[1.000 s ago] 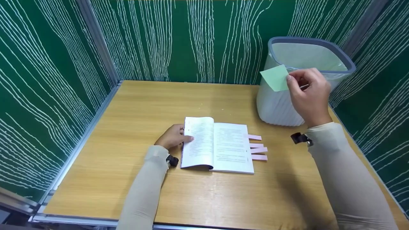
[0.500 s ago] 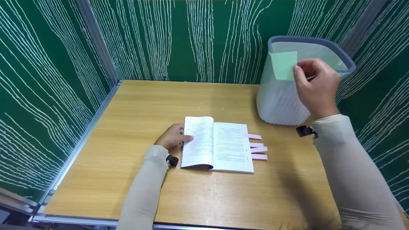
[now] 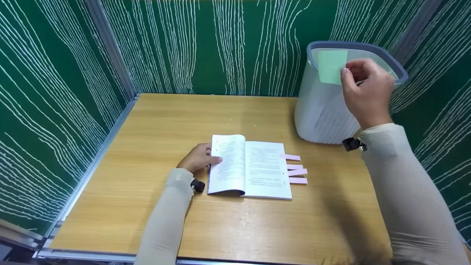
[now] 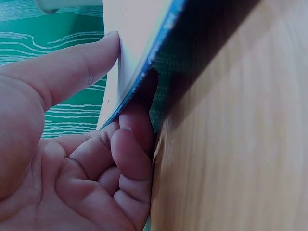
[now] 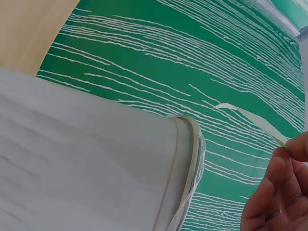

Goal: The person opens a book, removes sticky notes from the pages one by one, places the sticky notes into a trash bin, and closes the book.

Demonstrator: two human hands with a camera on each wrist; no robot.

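An open book (image 3: 266, 171) with printed pages lies on the wooden table. My left hand (image 3: 199, 157) grips its left side, thumb on the page and fingers curled under the blue-edged cover (image 4: 144, 72), as the left wrist view shows. At the upper right, my right hand (image 3: 369, 88) pinches a light green sticky note (image 3: 332, 67) by its right edge, between thumb and forefinger. The note overlaps the front rim of the white trash bin (image 3: 323, 114) in the head view. Seen from the right wrist, the note (image 5: 255, 120) is nearly edge-on, beyond the bin's rim.
Several pink page tabs (image 3: 297, 172) stick out from the book's right edge. The bin has a grey-blue rim (image 3: 368, 46) and a thin liner, and stands at the table's back right. Green walls with white lines (image 3: 206, 48) enclose the table (image 3: 147, 217). Tiny white specks lie behind the book.
My right hand has moved up and slightly right with the green sticky note, which has gone from tilted beside the bin to upright over its rim. The left hand and book stay put.
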